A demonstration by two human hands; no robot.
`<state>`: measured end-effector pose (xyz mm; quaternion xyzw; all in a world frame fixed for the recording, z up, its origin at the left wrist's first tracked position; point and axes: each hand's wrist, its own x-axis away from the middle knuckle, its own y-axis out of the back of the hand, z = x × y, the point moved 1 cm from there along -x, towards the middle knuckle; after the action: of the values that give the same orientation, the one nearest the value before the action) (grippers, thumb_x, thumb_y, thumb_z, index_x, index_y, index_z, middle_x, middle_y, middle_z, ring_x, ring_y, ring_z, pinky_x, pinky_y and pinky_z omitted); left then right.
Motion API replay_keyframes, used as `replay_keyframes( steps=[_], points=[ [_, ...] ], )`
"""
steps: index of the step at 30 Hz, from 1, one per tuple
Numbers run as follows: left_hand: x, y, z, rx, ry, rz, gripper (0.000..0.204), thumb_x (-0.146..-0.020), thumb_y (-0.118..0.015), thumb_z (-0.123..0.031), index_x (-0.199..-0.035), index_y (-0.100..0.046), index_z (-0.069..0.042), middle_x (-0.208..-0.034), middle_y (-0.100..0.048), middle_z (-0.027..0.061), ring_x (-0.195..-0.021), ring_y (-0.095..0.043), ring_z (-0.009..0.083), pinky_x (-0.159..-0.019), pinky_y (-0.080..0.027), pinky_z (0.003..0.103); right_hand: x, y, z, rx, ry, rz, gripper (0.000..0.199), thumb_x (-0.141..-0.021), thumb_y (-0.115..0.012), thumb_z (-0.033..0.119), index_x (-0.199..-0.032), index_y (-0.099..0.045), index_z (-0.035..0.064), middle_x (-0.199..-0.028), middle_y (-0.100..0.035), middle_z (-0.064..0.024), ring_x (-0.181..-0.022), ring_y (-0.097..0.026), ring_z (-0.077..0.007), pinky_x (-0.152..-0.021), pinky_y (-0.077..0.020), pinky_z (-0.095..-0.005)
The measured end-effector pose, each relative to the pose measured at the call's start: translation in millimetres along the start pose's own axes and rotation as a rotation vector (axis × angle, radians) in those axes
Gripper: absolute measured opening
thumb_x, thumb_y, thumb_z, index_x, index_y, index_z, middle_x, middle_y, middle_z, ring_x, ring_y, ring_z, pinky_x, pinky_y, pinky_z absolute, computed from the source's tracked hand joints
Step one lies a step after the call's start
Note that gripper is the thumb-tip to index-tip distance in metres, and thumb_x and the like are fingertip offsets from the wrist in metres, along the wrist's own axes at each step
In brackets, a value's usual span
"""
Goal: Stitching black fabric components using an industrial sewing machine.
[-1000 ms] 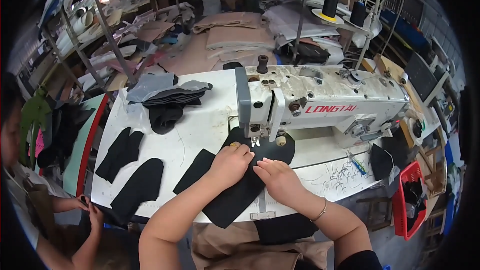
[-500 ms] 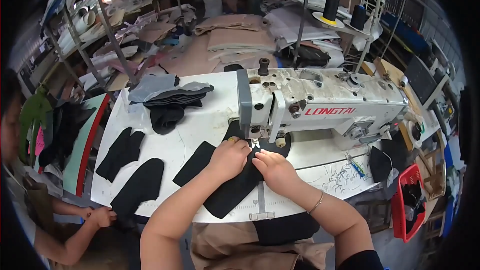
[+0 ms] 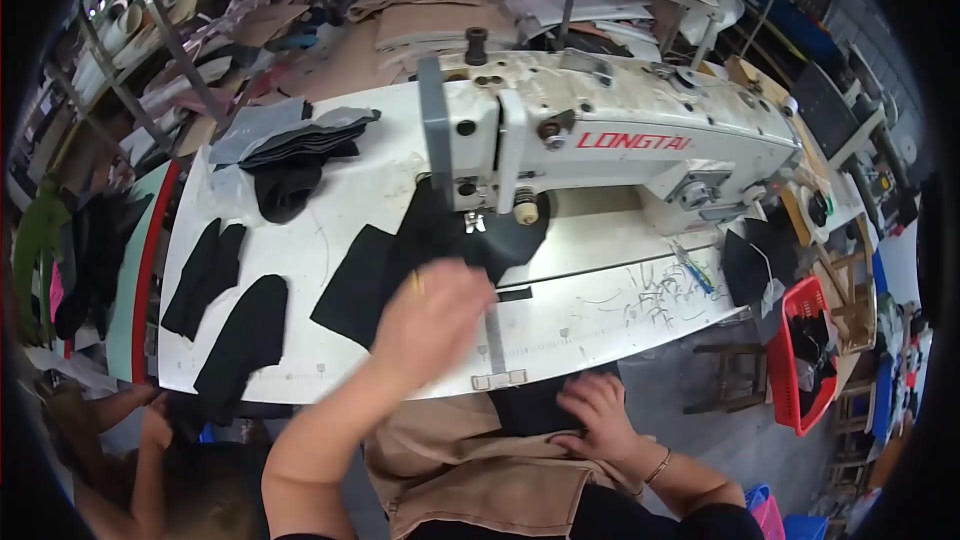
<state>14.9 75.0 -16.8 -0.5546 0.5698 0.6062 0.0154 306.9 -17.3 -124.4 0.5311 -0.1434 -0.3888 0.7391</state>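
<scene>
— two hands, two different jobs. my left hand (image 3: pixel 432 315) is up over the black fabric piece (image 3: pixel 400 265), which lies flat on the white table (image 3: pixel 600 310) with its far end under the needle head of the sewing machine (image 3: pixel 600 135).
— fingers?
— blurred; they look curled together, maybe nipping something thin and pale, but i cannot tell for sure. my right hand (image 3: pixel 597 415) is below the table edge, in front of the machine, fingers spread on dark cloth over my lap.
— how will that piece handle?
— i'd judge it light, limp and soft, likely to fold or drag if lifted by one corner. i'd press flat near the edge closest to the needle and slide it.
— anything else close?
— more black cut pieces (image 3: pixel 225 310) left of the machine, a stack (image 3: pixel 300 145) behind them.
</scene>
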Motion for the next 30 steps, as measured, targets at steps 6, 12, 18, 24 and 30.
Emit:
replay_keyframes(
  steps=[6, 12, 18, 24, 30],
  points=[
    [136.8, -79.2, -107.0, 0.386, 0.091, 0.280, 0.030, -0.075, -0.071, -0.011, -0.102, -0.065, -0.001, -0.100, -0.064, 0.0154, -0.096, -0.061, 0.0281, -0.084, -0.050, 0.034, 21.0, -26.4, -23.9, -0.266, -0.454, 0.139, 0.093, -0.062, -0.082, 0.052, -0.140, -0.042, 0.0227, -0.151, -0.026, -0.0136, -0.137, -0.020, -0.0479, -0.105, -0.0253, -0.0634],
    [161.6, -157.8, -94.5, 1.439, 1.843, -0.020, 0.051, -0.084, -0.070, -0.016, -0.126, -0.051, 0.003, -0.118, -0.060, 0.0132, -0.107, -0.058, 0.0263, -0.091, -0.049, 0.036, 52.6, -41.8, -70.8, -0.654, -0.436, -0.041, 0.058, -0.078, -0.074, 0.037, -0.131, -0.055, 0.0199, -0.143, -0.041, -0.0136, -0.130, -0.040, -0.0345, -0.107, -0.0327, -0.0449],
    [182.4, -185.9, -110.2, 1.615, 1.699, -0.053, 0.051, -0.084, -0.067, -0.010, -0.129, -0.048, 0.003, -0.126, -0.057, 0.0136, -0.112, -0.056, 0.0282, -0.096, -0.047, 0.038, 75.0, -20.7, 2.6, -0.261, -0.379, -0.038, 0.085, -0.068, -0.080, 0.038, -0.140, -0.043, 0.0176, -0.144, -0.037, -0.0137, -0.131, -0.036, -0.0370, -0.106, -0.0316, -0.0480],
    [138.6, -147.1, -168.6, 1.879, 1.687, 0.082, 0.044, -0.089, -0.064, -0.021, -0.128, -0.050, -0.005, -0.127, -0.056, 0.0092, -0.116, -0.054, 0.0270, -0.103, -0.042, 0.041, 101.3, -11.1, 11.5, -0.122, -0.417, -0.288, 0.074, -0.063, -0.065, 0.003, -0.135, -0.049, 0.0164, -0.127, -0.056, -0.0100, -0.117, -0.053, -0.0310, -0.099, -0.0399, -0.0432],
    [174.1, -151.1, -142.9, 2.309, 1.539, 0.230, 0.021, -0.092, -0.061, -0.018, -0.110, -0.062, -0.008, -0.093, -0.066, 0.0047, -0.103, -0.060, 0.0255, -0.095, -0.047, 0.039, 169.0, 141.4, -5.8, -0.245, -0.669, -0.264, 0.050, -0.058, -0.062, 0.003, -0.108, -0.064, 0.0060, -0.094, -0.066, -0.0191, -0.089, -0.065, -0.0331, -0.079, -0.0517, -0.0365]
  ],
)
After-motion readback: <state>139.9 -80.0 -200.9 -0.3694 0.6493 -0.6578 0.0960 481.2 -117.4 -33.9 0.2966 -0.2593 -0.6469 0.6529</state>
